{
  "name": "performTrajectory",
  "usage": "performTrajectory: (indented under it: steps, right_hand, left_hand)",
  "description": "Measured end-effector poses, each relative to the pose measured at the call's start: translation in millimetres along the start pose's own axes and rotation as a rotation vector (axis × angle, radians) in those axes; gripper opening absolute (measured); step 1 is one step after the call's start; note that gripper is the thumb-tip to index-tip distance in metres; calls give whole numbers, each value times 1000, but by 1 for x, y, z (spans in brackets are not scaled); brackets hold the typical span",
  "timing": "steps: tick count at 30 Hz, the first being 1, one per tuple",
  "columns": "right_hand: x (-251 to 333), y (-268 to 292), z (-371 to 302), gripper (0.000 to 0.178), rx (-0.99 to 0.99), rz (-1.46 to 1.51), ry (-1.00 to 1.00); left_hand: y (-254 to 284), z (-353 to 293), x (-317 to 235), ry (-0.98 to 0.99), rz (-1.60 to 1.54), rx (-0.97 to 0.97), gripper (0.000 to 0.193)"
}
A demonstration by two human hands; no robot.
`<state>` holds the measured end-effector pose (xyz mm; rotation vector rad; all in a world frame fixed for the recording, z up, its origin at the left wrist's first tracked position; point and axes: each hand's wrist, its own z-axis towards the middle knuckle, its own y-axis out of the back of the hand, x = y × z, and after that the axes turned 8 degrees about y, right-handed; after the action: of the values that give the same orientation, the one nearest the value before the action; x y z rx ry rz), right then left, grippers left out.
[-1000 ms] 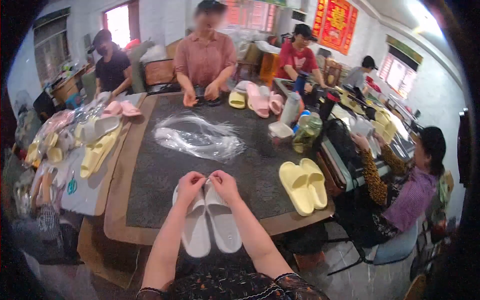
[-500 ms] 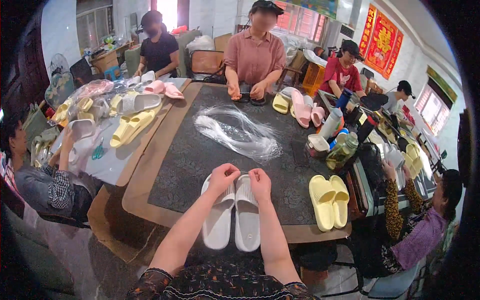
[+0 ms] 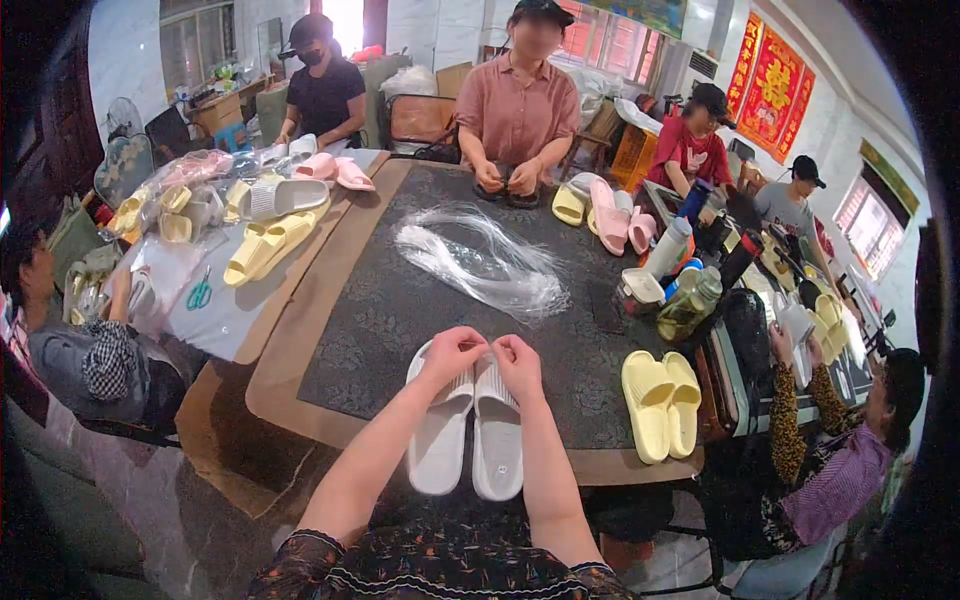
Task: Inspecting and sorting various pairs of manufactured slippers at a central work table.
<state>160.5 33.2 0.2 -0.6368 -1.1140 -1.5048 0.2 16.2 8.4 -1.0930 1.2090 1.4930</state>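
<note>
A pair of light grey slide sandals (image 3: 438,452) lies side by side at the near edge of the table, soles down, with the heels toward me. My left hand (image 3: 454,360) is closed in a pinch over the ribbed strap of the left sandal. Close beside it, my right hand (image 3: 517,370) pinches above the right sandal's strap, the fingertips nearly meeting. Whatever sits between the fingers is too small to make out. Beyond my hands a loose bundle of clear plastic strands (image 3: 478,262) spreads over the dark tabletop (image 3: 350,330).
Yellow slides (image 3: 650,405) stand at the right near corner. Behind them are a green-tinted bottle (image 3: 692,305) and a pale flask (image 3: 668,245). Pink slides (image 3: 608,215) lie farther back. On the left table are wrapped slides and teal scissors (image 3: 200,290). Several co-workers sit around.
My fingertips have drawn closer together above the straps. The view has shifted slightly. At left, the co-worker's hand and grey slide have moved lower.
</note>
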Motion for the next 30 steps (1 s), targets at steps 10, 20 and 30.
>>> performTrajectory:
  steps: [10,20,30]
  right_hand:
    - [9,2,0,15,-44,-52,5]
    - [10,4,0,18,-4,-57,-13]
    - [5,5,-1,15,12,-39,-16]
  left_hand:
    - [2,-4,-8,25,-42,-20,12]
    - [0,-6,-10,-11,15,-27,10]
    - [-1,-1,-5,-145,156,-88,13]
